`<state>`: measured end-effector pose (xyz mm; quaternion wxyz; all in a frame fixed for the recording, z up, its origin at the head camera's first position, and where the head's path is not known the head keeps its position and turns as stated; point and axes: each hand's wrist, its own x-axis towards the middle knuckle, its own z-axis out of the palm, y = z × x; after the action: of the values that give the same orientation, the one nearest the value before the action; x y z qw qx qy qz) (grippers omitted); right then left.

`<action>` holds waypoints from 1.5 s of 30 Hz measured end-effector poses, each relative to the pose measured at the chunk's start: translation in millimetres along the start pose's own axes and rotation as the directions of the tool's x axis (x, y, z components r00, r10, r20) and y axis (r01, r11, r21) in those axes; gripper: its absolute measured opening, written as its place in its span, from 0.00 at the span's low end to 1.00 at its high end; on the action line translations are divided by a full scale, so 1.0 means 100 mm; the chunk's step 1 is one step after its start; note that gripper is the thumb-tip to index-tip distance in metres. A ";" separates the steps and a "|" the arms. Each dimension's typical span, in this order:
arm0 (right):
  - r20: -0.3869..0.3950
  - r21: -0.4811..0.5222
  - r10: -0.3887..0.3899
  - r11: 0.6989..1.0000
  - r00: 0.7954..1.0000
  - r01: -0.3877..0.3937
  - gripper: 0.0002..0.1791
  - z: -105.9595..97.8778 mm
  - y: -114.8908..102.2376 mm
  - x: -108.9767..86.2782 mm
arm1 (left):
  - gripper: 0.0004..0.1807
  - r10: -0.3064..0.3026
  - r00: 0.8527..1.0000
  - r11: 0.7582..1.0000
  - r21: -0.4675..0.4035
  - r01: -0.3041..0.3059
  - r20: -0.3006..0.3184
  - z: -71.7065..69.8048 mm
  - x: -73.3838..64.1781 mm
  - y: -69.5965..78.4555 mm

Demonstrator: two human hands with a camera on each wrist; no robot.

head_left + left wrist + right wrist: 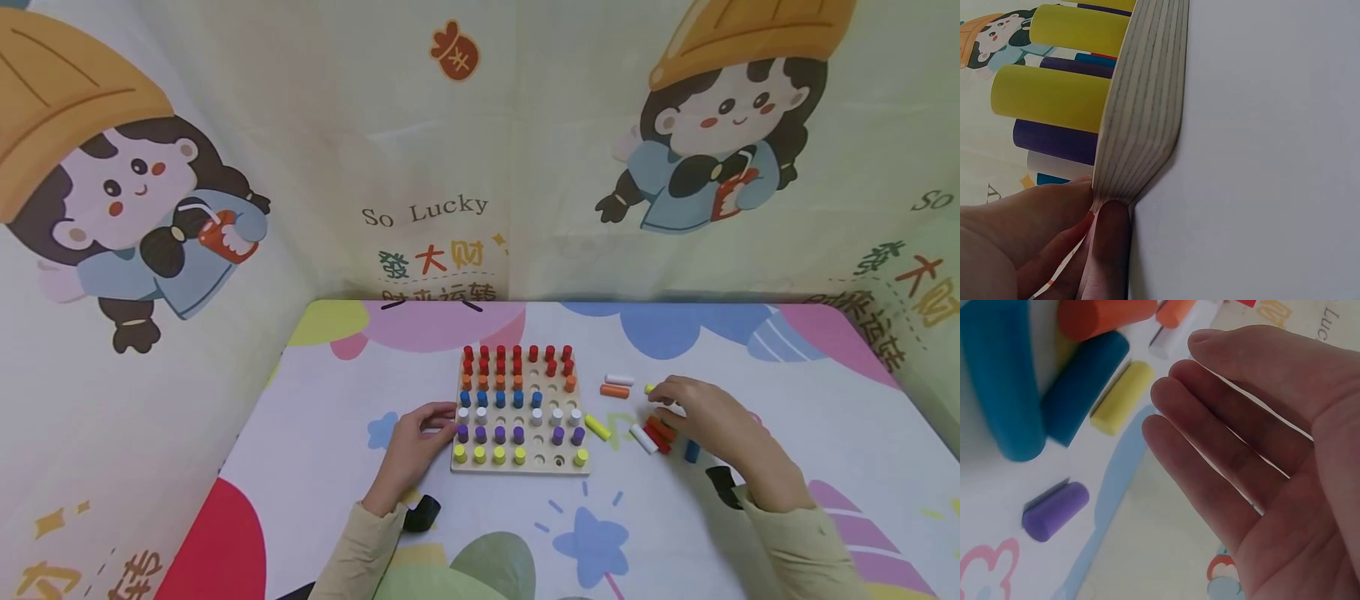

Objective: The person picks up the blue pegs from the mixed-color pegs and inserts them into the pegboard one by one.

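Note:
A wooden pegboard [517, 469] stands on the table, with rows of red, orange, blue, white, purple and yellow pegs and some bare holes. My left hand [420, 437] pinches its left edge; the left wrist view shows the thumb and a finger at the corner of the layered board side [1147, 100]. To the right, my right hand [712, 421] is over loose pegs. Its fingers are apart and fairly straight, with nothing between them in the right wrist view. Near its fingertips lies a yellow peg [1124, 398], beside a blue peg [1085, 387]. A purple peg [1055, 511] lies farther off.
Between board and right hand lies another yellow peg [597, 427]. A white peg [619, 380] and an orange peg [615, 391] lie farther back. Another white peg [643, 439] touches a small cluster under the right hand. A patterned cloth wall [420, 150] rises behind the table.

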<state>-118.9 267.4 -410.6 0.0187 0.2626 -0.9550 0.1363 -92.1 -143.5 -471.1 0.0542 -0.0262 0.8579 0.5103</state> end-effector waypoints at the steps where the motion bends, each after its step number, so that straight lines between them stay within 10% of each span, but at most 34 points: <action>1: 0.004 0.001 0.002 1.000 1.000 -0.002 0.12 0.00 0.01 0.00 | 0.18 -0.001 1.000 1.000 -0.002 0.001 0.000 0.00 0.00 0.00; 31: 0.165 0.070 0.089 0.992 0.982 -0.102 0.09 0.05 0.16 -0.06 | 0.17 0.009 1.000 1.000 0.001 -0.009 0.000 0.00 0.00 -0.01; 45: 0.103 0.042 0.020 0.999 0.994 -0.025 0.10 0.10 0.19 -0.08 | 0.17 0.017 1.000 1.000 0.001 -0.017 0.006 0.00 -0.01 0.00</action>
<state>-120.9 284.4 -425.7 -0.0375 0.2588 -0.9545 0.1434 -91.4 -143.6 -470.6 0.0524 -0.0172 0.8581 0.5104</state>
